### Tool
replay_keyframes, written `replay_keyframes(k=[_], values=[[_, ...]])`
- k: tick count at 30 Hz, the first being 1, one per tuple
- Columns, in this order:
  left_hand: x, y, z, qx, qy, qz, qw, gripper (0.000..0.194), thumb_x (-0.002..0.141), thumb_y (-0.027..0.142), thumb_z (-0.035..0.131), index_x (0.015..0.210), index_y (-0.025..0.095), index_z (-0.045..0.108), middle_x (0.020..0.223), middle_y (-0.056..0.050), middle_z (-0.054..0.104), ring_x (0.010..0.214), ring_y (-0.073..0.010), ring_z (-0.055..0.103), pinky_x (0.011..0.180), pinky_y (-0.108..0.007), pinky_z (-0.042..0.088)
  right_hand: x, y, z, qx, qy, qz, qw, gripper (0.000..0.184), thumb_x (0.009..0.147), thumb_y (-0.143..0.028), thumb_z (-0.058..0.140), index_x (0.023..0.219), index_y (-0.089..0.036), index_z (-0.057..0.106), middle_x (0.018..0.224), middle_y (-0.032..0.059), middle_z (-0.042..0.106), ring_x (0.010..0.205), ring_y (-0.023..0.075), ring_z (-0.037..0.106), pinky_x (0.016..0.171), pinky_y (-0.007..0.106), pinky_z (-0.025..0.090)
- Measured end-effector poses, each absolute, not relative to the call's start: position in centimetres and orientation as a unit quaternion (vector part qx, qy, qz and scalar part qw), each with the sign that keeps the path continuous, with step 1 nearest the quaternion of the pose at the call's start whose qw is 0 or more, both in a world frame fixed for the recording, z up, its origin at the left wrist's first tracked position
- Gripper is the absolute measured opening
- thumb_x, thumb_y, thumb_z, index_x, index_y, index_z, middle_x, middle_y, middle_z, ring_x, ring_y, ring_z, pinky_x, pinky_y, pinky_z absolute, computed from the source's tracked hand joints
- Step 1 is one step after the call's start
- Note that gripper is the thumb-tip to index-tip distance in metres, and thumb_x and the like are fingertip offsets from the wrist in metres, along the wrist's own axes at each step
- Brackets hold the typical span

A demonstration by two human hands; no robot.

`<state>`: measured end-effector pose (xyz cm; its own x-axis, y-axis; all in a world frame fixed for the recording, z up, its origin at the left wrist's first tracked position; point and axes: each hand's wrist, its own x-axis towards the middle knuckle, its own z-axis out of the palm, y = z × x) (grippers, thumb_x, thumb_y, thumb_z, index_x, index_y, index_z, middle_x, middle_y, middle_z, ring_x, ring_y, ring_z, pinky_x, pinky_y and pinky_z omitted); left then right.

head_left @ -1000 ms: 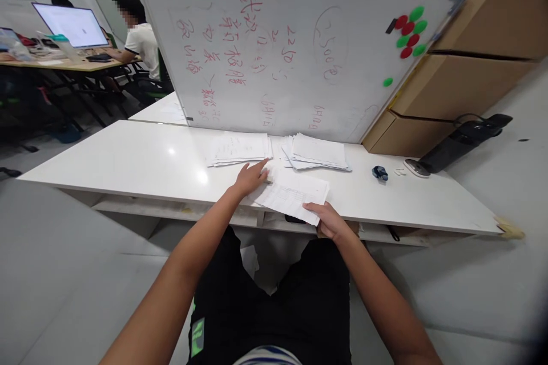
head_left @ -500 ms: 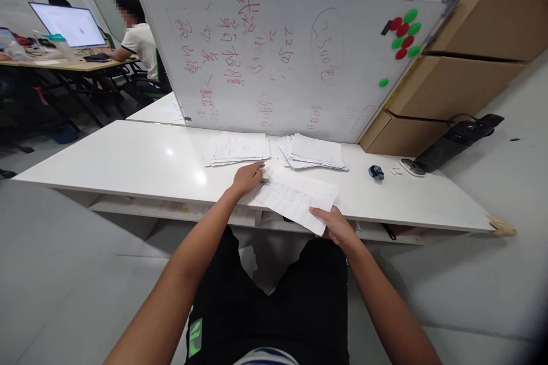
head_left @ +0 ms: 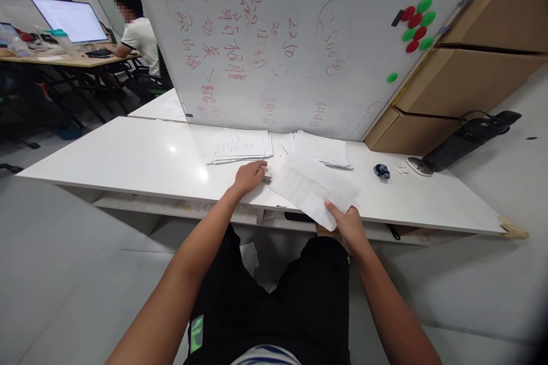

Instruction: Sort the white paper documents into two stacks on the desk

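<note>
R hand [head_left: 349, 222] has papers [head_left: 310, 185] clamped btwn thumb & fingers, in front of board [head_left: 368, 28], R half; L hand [head_left: 250, 178] is on small tool [head_left: 268, 177], grip can't tell, front of board's middle.

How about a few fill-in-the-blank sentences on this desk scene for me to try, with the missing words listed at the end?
1. The person's ____ hand grips the printed paper.
2. Beyond the hands, on the near white table, lie ____ stacks of paper.
3. The handwriting on the whiteboard is ____ in colour.
4. The stacked brown boxes to the right of the whiteboard are made of ____.

Missing words: right; two; red; cardboard.
</note>
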<state>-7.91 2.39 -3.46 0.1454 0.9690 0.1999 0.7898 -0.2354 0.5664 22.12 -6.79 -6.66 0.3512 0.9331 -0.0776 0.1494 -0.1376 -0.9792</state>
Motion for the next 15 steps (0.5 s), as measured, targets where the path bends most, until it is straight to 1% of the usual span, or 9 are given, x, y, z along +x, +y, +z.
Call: replay_keyframes(k=[3,6,12,13,15], values=[[-7.8,2.4,-3.6,0.752,0.600,0.241,0.127,0.042,0.095,0.034,0.028,0.122,0.025,0.058,0.121,-0.002,0.065,0.112,-0.0241,0.056,0.093,-0.035,0.040,22.5,-6.8,-7.5,-0.651,-0.423,0.353,0.523,0.050,0.068,-0.043,0.074,0.109,-0.016,0.065,0.118,0.0117,0.066,0.110,0.0291,0.060,0.096,0.044,0.048],[-7.6,2.4,-3.8,0.760,0.607,0.212,0.093,0.042,0.096,0.034,0.027,0.121,0.023,0.057,0.111,-0.005,0.067,0.105,-0.0260,0.057,0.088,-0.037,0.039,22.8,-6.8,-7.9,-0.659,-0.419,0.349,0.518,0.049,0.068,-0.043,0.073,0.108,-0.016,0.065,0.116,0.0124,0.066,0.109,0.0293,0.061,0.097,0.044,0.046],[-7.5,2.4,-3.9,0.771,0.604,0.191,0.071,0.042,0.098,0.038,0.022,0.114,0.024,0.058,0.113,-0.006,0.064,0.103,-0.0253,0.055,0.085,-0.037,0.036,22.7,-6.8,-7.8,-0.663,-0.408,0.352,0.520,0.050,0.068,-0.044,0.073,0.107,-0.014,0.064,0.115,0.0133,0.067,0.109,0.0289,0.061,0.098,0.044,0.045],[-7.6,2.4,-3.9,0.775,0.599,0.187,0.070,0.042,0.098,0.040,0.022,0.112,0.024,0.058,0.112,-0.006,0.064,0.103,-0.0254,0.054,0.084,-0.036,0.036,22.6,-6.6,-7.6,-0.660,-0.399,0.341,0.537,0.051,0.068,-0.044,0.072,0.108,-0.014,0.063,0.116,0.0137,0.066,0.109,0.0283,0.061,0.098,0.043,0.046],[-7.7,2.4,-4.0,0.788,0.585,0.180,0.063,0.042,0.096,0.048,0.028,0.111,0.024,0.059,0.112,-0.006,0.063,0.103,-0.0260,0.053,0.082,-0.036,0.035,22.2,-5.9,-7.0,-0.644,-0.365,0.290,0.606,0.054,0.070,-0.046,0.070,0.111,-0.013,0.060,0.120,0.0145,0.063,0.112,0.0266,0.060,0.098,0.041,0.047]])
